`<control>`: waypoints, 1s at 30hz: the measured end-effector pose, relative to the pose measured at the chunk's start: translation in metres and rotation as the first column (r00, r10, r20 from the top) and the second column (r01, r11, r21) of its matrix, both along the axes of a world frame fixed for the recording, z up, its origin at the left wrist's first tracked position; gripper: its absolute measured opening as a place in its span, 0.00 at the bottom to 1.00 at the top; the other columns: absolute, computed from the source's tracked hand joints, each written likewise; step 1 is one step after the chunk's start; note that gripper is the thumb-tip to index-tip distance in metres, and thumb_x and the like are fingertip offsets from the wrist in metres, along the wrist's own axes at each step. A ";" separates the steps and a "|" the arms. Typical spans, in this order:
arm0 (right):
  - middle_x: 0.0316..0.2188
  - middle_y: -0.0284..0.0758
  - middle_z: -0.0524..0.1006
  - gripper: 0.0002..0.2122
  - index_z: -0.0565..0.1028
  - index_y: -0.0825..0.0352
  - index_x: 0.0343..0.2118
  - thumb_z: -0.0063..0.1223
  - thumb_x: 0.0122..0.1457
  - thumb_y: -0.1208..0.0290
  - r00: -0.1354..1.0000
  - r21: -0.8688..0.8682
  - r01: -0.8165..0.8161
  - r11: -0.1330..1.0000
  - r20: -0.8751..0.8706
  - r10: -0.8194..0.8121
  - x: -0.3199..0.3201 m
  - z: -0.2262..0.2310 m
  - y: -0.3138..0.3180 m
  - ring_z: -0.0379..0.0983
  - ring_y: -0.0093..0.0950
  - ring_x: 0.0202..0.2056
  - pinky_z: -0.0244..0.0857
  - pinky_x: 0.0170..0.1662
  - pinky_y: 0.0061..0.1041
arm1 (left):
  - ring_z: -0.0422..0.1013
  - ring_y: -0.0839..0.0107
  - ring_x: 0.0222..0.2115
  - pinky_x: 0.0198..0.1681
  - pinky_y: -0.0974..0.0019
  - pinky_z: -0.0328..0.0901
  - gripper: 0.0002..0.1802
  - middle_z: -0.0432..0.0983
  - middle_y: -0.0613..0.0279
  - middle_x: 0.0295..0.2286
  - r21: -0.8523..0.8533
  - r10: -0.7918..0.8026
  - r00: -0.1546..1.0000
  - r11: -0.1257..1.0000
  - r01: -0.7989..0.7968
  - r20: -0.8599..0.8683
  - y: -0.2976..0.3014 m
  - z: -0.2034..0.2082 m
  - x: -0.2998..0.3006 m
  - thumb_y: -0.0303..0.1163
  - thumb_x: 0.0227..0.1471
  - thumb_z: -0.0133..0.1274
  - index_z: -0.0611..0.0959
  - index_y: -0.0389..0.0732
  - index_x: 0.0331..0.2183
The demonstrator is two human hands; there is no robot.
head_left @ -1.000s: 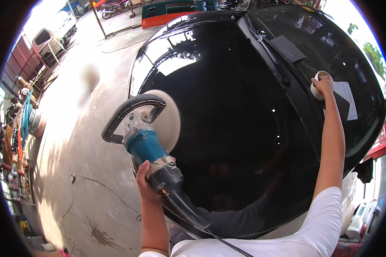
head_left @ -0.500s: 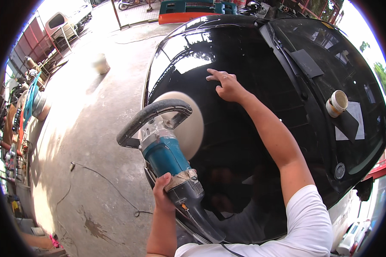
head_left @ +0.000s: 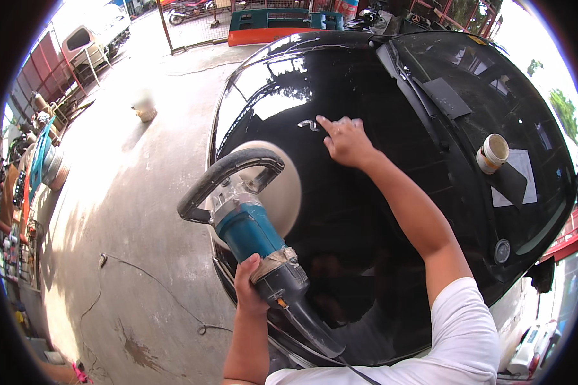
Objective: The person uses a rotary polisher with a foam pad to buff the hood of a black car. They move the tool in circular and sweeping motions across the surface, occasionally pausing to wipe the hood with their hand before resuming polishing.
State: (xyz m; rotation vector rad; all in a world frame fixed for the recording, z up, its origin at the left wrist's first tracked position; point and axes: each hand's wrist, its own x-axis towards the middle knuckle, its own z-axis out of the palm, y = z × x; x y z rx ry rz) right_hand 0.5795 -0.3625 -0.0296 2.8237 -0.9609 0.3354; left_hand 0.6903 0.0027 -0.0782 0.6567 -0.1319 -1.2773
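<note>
My left hand (head_left: 249, 282) is wrapped round the body of a teal and black polisher (head_left: 247, 228), which has a black loop handle and a wide cream-coloured round pad (head_left: 282, 192). The pad is over the left part of a glossy black car hood (head_left: 366, 212); whether it touches the paint I cannot tell. Farther along, my right hand (head_left: 351, 140) is over the hood with its index finger stretched out and the others partly bent, holding nothing. By that fingertip lies a short wavy whitish smear (head_left: 309, 124) on the black paint.
An open tub (head_left: 492, 154) stands near the windshield, by a white sheet (head_left: 525, 179) and dark sheets. The polisher's cord trails at the lower edge. On the concrete floor (head_left: 135, 212) lie a thin cable and a bucket (head_left: 145, 110); a teal and orange bumper (head_left: 282, 25) stands behind.
A whitish smear now shows on the hood by my right index fingertip. My right hand has moved slightly nearer and its fingers have bent more. My left hand keeps hold of the polisher.
</note>
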 end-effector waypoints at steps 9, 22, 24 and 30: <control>0.37 0.40 0.80 0.39 0.46 0.70 0.71 0.59 0.69 0.59 0.963 0.930 -0.190 -0.316 0.114 -0.245 -0.172 0.071 0.239 0.80 0.27 0.33 0.77 0.42 0.30 | 0.80 0.65 0.34 0.38 0.61 0.77 0.26 0.78 0.54 0.38 -0.072 0.038 0.999 0.997 -0.038 -0.005 -0.098 0.049 -0.074 0.32 0.55 0.64 0.72 0.35 0.51; 0.24 0.34 0.73 0.14 0.66 0.63 0.44 0.60 0.59 0.73 0.623 0.988 -0.150 -0.029 0.071 -0.779 -0.206 0.113 0.187 0.71 0.25 0.18 0.71 0.20 0.30 | 0.81 0.64 0.37 0.42 0.61 0.75 0.31 0.81 0.52 0.40 -0.066 -0.037 0.981 0.997 0.050 0.189 -0.274 0.062 -0.155 0.36 0.47 0.70 0.77 0.32 0.49; 0.23 0.34 0.74 0.13 0.67 0.64 0.43 0.60 0.59 0.73 0.665 0.996 -0.067 0.065 0.093 -0.741 -0.197 0.110 0.158 0.71 0.24 0.17 0.70 0.20 0.29 | 0.81 0.63 0.35 0.41 0.61 0.75 0.28 0.82 0.53 0.39 -0.099 0.017 0.989 0.995 -0.002 0.147 -0.289 0.066 -0.140 0.34 0.47 0.70 0.78 0.33 0.47; 0.23 0.31 0.72 0.09 0.70 0.66 0.37 0.61 0.60 0.72 0.807 0.977 0.022 0.210 0.107 -0.581 -0.136 0.124 0.120 0.70 0.22 0.18 0.69 0.21 0.26 | 0.82 0.62 0.29 0.31 0.59 0.78 0.19 0.81 0.52 0.32 -0.252 0.123 0.992 0.960 -0.123 -0.015 -0.306 0.067 -0.076 0.30 0.54 0.64 0.77 0.32 0.45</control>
